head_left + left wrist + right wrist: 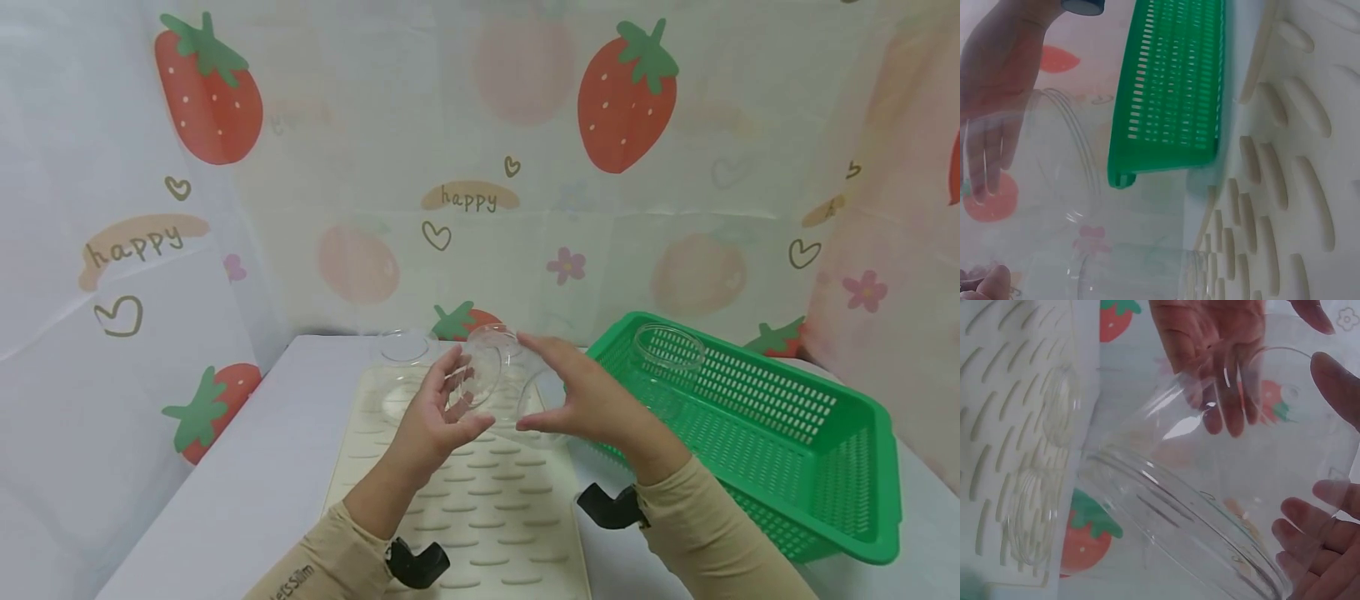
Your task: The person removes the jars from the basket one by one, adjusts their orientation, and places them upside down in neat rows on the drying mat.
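Between both hands is a clear cup, tipped on its side. My left hand holds it from the left, and its fingers show through the wall. From the right, my right hand holds it with thumb and fingers spread apart around the side. In the right wrist view the cup's lined rim faces low, while the right thumb lies at the rounder end. Another clear cup stands on the cream ridged mat. One more clear cup is on the mat, partly behind the right hand.
A green perforated basket stands at the right of the mat with a clear cup inside. The white table reaches left of the mat. A strawberry-print cloth hangs behind and at the sides.
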Tool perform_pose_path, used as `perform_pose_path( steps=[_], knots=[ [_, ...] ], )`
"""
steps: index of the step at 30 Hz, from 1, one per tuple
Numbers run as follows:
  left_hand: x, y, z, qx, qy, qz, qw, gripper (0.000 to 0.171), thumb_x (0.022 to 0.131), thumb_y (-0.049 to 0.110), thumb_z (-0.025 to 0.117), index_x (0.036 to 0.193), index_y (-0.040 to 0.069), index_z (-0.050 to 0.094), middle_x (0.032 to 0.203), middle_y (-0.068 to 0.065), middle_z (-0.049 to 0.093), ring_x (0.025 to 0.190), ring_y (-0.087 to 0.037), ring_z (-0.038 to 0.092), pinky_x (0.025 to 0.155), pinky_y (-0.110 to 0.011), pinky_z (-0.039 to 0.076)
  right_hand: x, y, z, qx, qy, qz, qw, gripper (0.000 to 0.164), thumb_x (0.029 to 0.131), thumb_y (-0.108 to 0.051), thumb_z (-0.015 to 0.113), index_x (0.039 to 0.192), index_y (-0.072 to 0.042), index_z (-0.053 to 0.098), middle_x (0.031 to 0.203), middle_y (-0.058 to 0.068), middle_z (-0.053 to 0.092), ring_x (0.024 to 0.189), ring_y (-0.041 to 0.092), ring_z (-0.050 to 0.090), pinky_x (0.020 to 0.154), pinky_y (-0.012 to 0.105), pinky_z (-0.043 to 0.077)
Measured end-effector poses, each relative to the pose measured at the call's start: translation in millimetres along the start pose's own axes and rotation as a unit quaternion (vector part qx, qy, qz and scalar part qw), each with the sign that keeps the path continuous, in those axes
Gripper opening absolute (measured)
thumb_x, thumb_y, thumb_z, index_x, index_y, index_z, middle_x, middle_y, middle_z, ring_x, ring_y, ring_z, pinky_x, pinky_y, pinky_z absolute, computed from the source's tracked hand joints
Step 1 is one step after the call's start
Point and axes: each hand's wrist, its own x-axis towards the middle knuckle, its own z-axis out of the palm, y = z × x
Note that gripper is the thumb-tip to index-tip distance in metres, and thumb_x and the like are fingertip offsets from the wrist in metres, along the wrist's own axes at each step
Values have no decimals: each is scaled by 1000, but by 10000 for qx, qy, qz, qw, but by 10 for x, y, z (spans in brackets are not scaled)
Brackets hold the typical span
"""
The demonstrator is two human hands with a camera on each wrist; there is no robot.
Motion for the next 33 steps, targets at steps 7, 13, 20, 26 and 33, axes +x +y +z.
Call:
perform_pose_path(
  steps=[7,13,20,26,33],
  knots=[
    [-9,9,8,430,-135,-79,9990,91,73,7,73,145,11,17,146,-7,25,134,-24,25,105,-30,30,-14,56,29,48,-279,290,9992,96,64,-34,83,143,-14,31,140,4,40,127,22,37,102,44,34],
    [-18,-23,2,890,-285,-72,9956,91,72,8,76,144,14,20,145,-3,27,132,-18,29,104,-28,31,-30,66,51,27,-621,544,9966,104,61,-38,84,144,-11,27,141,9,38,128,25,36,101,47,34],
    [-14,-28,-17,895,-464,-25,9949,92,72,9,77,144,11,20,148,-8,24,133,-23,28,104,-29,29,-40,101,79,126,-567,489,9971,107,57,-47,82,143,-10,30,139,7,41,127,23,39,101,46,34],
    [-20,28,-57,801,-588,-19,9950,89,74,9,75,144,14,21,148,-6,24,135,-21,26,106,-31,27,-45,125,103,230,-391,376,9983,104,57,-49,82,141,-12,33,136,4,45,122,20,44,99,43,38],
    [-15,95,-97,656,-596,58,9961,85,76,6,72,144,13,21,148,-4,25,136,-21,23,107,-34,24,-27,137,143,628,-110,284,9976,89,58,-47,82,133,-22,41,125,-11,50,116,13,47,97,40,40]
  ],
)
